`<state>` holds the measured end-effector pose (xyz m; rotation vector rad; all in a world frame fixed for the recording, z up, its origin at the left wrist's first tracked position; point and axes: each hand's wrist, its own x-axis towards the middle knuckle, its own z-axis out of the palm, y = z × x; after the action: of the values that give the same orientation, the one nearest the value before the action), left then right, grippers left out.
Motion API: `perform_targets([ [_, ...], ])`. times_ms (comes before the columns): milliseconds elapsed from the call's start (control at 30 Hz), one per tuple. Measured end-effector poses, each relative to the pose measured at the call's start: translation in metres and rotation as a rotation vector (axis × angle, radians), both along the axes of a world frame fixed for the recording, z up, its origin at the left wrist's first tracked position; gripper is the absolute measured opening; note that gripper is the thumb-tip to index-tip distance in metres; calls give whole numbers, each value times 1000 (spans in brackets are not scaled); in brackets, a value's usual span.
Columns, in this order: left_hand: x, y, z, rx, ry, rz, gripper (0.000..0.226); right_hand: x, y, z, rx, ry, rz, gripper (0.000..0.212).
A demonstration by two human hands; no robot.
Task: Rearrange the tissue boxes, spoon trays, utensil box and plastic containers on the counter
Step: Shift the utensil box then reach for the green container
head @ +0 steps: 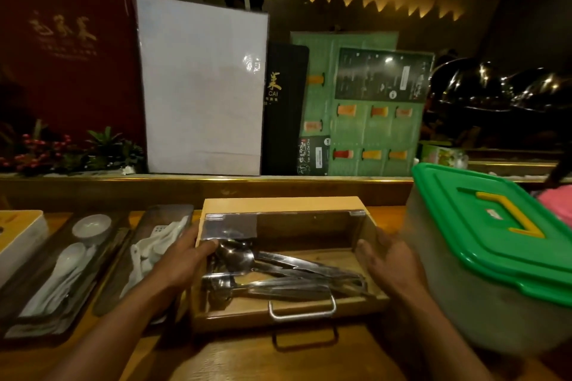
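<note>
A wooden utensil box (278, 206) with a clear lid and a metal handle stands in the middle of the counter, holding metal spoons. My left hand (182, 260) grips its left side and my right hand (390, 260) presses against its right side. Two dark spoon trays (120, 281) (43, 309) with white ceramic spoons lie to the left; the far-left one also holds a small white bowl (92, 226). A plastic container with a green lid (495, 244) and yellow handle sits to the right. A tissue box (18, 238) shows at the left edge.
A raised ledge (278, 178) runs behind the counter, carrying upright menus, a white board (202, 86) and a red-berry plant decoration (68, 151). Something pink (557, 201) lies behind the green-lidded container. Bare wooden counter (278, 359) lies in front of the box.
</note>
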<state>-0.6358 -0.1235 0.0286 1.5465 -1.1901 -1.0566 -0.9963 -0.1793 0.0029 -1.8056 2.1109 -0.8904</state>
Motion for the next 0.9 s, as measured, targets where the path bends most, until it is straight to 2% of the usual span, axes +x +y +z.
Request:
perform_targets([
  [67, 0, 3, 2, 4, -6, -3, 34, -1, 8, 4, 17, -86, 55, 40],
  [133, -4, 5, 3, -7, -68, 6, 37, -6, 22, 9, 1, -144, 97, 47],
  [200, -12, 5, 5, -79, -219, 72, 47, -15, 41, 11, -86, -137, 132, 47],
  [300, -36, 3, 17, -205, -541, 151, 69, -37, 78, 8, -215, -62, 156, 33],
  [367, -53, 5, 24, -319, -594, 146, 69, -46, 100, 6, -208, -73, 186, 28],
  [467, -107, 6, 25, -479, -563, -3, 63, -87, 129, -7, -202, -59, 120, 21],
  [567, -171, 12, 19, -554, -455, -183, 66, -145, 147, -15, -233, -86, -104, 21],
  [633, -210, 12, 12, -540, -409, -290, 72, -179, 152, -18, -231, -159, -284, 20],
  [700, -248, 13, 4, -485, -333, -369, 77, -204, 148, -19, -265, -269, -342, 29],
  [767, -286, 14, -2, -426, -263, -403, 85, -223, 139, -19, -302, -450, -250, 52],
  [900, -350, 14, -17, -267, -205, -348, 105, -256, 112, -24, -207, -627, 91, 75],
])
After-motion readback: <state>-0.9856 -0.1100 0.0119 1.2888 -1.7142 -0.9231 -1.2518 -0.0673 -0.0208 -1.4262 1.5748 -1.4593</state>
